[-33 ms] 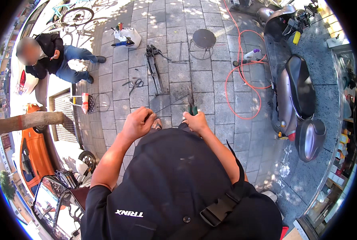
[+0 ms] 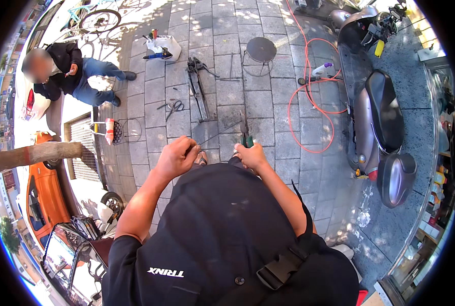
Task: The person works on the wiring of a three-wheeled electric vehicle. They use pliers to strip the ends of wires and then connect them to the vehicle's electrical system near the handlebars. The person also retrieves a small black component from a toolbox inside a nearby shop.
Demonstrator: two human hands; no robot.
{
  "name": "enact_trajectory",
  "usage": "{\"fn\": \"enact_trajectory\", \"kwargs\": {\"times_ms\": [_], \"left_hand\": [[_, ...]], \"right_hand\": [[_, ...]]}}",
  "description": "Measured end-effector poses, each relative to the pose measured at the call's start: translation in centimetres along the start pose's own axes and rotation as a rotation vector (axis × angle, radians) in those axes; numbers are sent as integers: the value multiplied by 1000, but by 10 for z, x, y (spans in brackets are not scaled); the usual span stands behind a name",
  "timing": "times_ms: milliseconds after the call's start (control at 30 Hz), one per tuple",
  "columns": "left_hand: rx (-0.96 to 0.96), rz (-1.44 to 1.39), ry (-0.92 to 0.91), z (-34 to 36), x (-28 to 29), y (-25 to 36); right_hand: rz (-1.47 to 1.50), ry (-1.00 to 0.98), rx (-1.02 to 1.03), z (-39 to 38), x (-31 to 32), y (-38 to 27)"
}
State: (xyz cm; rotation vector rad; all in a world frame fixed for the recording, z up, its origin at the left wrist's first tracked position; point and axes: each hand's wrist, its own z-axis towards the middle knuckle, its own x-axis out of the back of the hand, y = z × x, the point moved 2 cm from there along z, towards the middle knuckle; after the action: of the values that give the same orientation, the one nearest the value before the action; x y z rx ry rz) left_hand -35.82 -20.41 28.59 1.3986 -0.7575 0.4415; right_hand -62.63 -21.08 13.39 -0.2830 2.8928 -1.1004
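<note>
My left hand [image 2: 178,159] is closed in a pinch on one end of a thin, dark, nearly straight wire [image 2: 219,133]. The wire slants up and to the right, and its far end meets the jaws of a pair of pliers [image 2: 245,133]. Around the green handles of these pliers my right hand [image 2: 252,155] is closed, with the jaws pointing away from me. Whether the jaws bite the wire or only touch it cannot be made out. Both hands are in front of my body, above my feet.
Ahead on the paving lie scissors [image 2: 175,106] and a long black metal tool [image 2: 198,89]. Farther off stand a white tool bin [image 2: 171,47] and a round stool [image 2: 261,49]. An orange hose [image 2: 289,109] loops before a parked scooter [image 2: 383,109]. At left, a person [image 2: 67,69] sits.
</note>
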Motion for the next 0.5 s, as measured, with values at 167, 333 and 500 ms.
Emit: {"fn": "enact_trajectory", "kwargs": {"times_ms": [167,333,500], "left_hand": [[15,-72,-21,16,-15,16],[51,-147,-15,23,-23,22],[162,-254,0,21,-22,10]], "right_hand": [[172,-96,-24,-15,27,-15],[141,-130,53,-3,42,-18],[165,-113,106,-1,37,-39]]}}
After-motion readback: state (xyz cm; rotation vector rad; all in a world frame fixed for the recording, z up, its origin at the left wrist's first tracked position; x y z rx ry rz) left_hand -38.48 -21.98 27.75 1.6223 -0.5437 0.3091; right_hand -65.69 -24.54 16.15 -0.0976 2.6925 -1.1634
